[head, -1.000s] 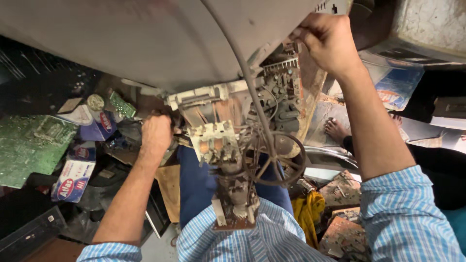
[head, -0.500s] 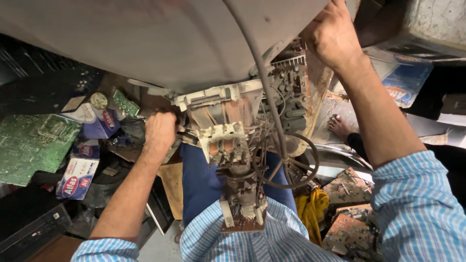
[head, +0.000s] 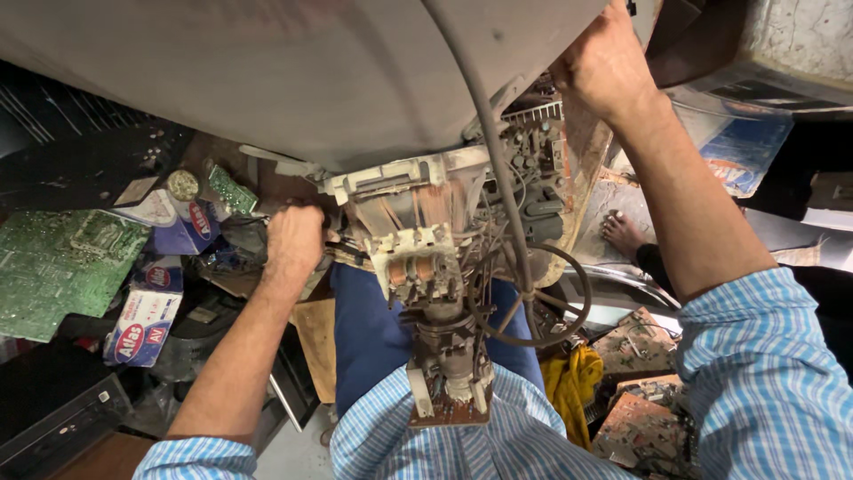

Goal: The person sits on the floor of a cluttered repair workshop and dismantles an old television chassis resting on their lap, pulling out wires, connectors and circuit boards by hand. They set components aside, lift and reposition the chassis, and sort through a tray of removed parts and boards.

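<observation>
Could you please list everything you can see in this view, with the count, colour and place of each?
Picture tube: one, grey, top, filling the upper half.
Yoke: one, off-white with copper windings, centre, on the tube's neck.
Neck board: one, brown, lower centre.
Cable: one, grey, running down the tube into a loop.
Circuit board: one, green, far left.
Boxes: two, white and purple, left.
Cloth: one, yellow, lower right.
Foot: one, another person's, right.
Left hand: at the yoke's left side.
Right hand: on the tube's upper right edge.
</observation>
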